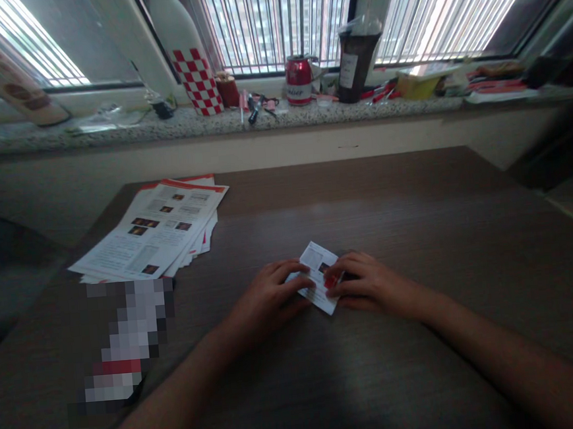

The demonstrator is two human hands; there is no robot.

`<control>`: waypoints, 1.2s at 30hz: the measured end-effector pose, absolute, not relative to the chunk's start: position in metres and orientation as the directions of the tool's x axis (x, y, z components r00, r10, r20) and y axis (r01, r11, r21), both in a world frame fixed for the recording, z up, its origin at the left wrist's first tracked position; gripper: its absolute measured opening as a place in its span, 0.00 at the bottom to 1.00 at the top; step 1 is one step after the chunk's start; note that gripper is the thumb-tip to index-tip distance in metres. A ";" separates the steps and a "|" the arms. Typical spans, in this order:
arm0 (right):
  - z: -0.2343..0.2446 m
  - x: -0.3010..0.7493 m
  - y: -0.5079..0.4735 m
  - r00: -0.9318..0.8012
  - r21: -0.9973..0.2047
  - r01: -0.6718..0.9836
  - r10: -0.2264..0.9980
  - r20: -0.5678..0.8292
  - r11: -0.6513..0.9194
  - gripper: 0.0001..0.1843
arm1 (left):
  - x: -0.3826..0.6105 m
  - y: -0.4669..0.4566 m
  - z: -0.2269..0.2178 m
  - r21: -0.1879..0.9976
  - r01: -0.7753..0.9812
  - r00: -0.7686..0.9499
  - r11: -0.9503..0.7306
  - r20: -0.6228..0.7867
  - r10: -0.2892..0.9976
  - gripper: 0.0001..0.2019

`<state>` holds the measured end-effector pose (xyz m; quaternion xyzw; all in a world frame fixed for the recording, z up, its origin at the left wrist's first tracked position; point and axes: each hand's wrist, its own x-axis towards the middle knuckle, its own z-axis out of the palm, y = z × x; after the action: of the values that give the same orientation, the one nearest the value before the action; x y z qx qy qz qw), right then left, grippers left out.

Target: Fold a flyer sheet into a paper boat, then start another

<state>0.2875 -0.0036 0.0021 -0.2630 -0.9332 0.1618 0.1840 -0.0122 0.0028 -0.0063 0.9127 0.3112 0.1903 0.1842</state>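
Note:
A small folded sheet of printed paper [321,297] lies at an angle on the dark wooden table [394,199], with a dark picture and a red patch on its face. My left hand [274,293] grips its left edge, fingers on top and thumb low at the side. From the other side, my right hand [374,285] grips the right edge, its fingertips over the red patch. Both hands rest close to the tabletop, and the paper's underside is hidden.
A stack of printed sheets [163,224] lies at the table's left. Nearer me is a pixelated object [128,346], its kind hidden. The windowsill [185,126] holds a checkered bottle [196,76], a red can [299,81], a dark drink cup [354,64] and several small items.

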 end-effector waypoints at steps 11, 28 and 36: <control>0.000 0.287 0.000 -0.803 -0.270 0.388 0.467 0.370 0.881 0.14 | -0.014 0.006 -0.001 0.370 0.505 0.753 -0.779 0.252 0.608 0.13; 0.005 0.290 -0.006 -0.605 -0.625 0.363 0.685 0.406 0.691 0.14 | -0.022 0.003 0.008 0.551 0.419 0.619 -0.721 0.407 0.671 0.11; 0.016 0.284 -0.013 -0.392 -0.721 0.418 0.826 0.405 0.553 0.10 | -0.017 -0.008 0.020 0.527 0.403 0.517 -0.748 0.543 0.661 0.16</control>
<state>0.2844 -0.0129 0.0159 -0.3929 -0.7917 0.2633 0.3867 -0.0172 -0.0082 0.0201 0.8542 0.3116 0.3800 0.1698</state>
